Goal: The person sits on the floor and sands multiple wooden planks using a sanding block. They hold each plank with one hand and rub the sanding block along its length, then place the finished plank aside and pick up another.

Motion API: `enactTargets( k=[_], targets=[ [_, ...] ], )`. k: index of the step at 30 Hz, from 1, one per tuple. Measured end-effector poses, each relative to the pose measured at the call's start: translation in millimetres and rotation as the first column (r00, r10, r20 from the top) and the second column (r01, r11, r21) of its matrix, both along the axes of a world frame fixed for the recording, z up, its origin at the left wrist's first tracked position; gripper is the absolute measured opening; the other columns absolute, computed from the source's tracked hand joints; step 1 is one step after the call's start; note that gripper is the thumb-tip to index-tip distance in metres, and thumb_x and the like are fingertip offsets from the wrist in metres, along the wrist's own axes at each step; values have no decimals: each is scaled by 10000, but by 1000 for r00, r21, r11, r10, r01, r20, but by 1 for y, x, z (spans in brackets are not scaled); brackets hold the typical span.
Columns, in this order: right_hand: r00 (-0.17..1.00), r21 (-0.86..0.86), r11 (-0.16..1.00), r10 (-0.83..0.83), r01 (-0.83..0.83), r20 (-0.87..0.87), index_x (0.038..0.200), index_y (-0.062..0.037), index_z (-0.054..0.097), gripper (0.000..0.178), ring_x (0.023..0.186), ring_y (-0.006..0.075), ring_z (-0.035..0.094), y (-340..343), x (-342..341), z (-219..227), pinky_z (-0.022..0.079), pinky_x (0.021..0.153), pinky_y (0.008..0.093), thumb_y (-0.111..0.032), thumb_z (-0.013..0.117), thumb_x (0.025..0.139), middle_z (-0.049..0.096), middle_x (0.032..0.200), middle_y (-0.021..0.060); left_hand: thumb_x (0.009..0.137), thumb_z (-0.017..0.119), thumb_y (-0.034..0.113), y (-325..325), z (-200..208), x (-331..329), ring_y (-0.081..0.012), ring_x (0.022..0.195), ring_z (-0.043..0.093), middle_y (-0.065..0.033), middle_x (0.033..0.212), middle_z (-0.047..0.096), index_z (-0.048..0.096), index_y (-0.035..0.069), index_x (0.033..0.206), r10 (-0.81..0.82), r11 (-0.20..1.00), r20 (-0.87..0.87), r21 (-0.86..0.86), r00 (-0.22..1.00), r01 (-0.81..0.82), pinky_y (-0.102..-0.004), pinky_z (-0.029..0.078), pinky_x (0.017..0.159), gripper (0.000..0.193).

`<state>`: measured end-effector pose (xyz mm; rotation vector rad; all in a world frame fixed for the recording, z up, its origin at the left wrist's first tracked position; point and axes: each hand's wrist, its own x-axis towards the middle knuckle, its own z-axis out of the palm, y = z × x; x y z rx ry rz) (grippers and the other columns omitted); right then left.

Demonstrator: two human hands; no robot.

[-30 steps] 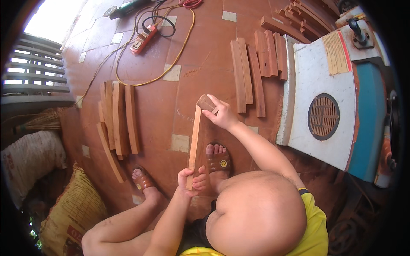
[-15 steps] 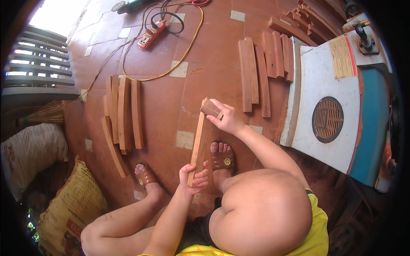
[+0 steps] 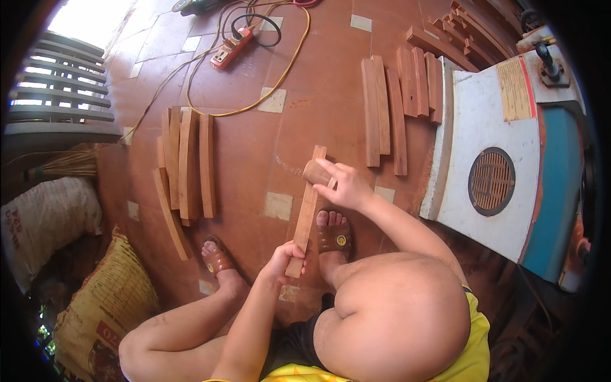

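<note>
A slim wooden strip [image 3: 307, 213] slants up and away from my body between my two hands. Its near end is gripped by my left hand [image 3: 287, 261], fingers wrapped round it. My right hand [image 3: 345, 184] pinches a brown sheet that looks like sandpaper [image 3: 317, 172], bent over the strip a little below its far end. The fingertips press the sheet against the wood. Part of the sheet is hidden under the right fingers.
Wooden strips [image 3: 189, 165] lie on the tiled floor at left, with more strips [image 3: 384, 108] at right. A white and teal machine [image 3: 487, 153] stands at right. Cables run to an orange power strip [image 3: 232, 49]. Sacks [image 3: 105, 305] sit at lower left, below a straw broom [image 3: 70, 159].
My right hand and the sandpaper have slid down from the strip's far end, which now shows beyond them. The strip has turned to show a broader face and tilts further right.
</note>
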<state>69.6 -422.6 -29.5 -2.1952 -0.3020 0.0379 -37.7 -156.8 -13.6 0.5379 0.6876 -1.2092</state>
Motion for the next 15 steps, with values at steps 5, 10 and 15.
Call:
enactTargets(
  k=[5,10,15],
  targets=[
    [916,68,914,401,-400,1,1452,-107,609,702,774,357,733,28,-52,44,622,714,426,-432,827,869,728,942,186,728,611,128,9,0,4,-250,545,541,-119,728,552,560,47,1098,2,1000,-23,15,1000,-1,-347,452,527,382],
    [994,-178,981,-87,75,-60,1416,-81,627,648,853,407,742,-20,17,-16,617,754,462,-407,804,885,744,1001,254,735,600,92,-2,13,9,-248,553,562,-115,719,566,563,30,1065,-60,990,40,131,997,54,-358,483,515,338],
    [1000,-40,999,-16,16,11,1408,-49,633,641,899,387,750,-4,-6,8,623,781,440,-376,804,884,740,999,258,808,642,108,-21,54,36,-315,735,692,-183,872,680,579,-24,1114,-542,736,244,600,804,313,-432,571,636,338]
  ],
)
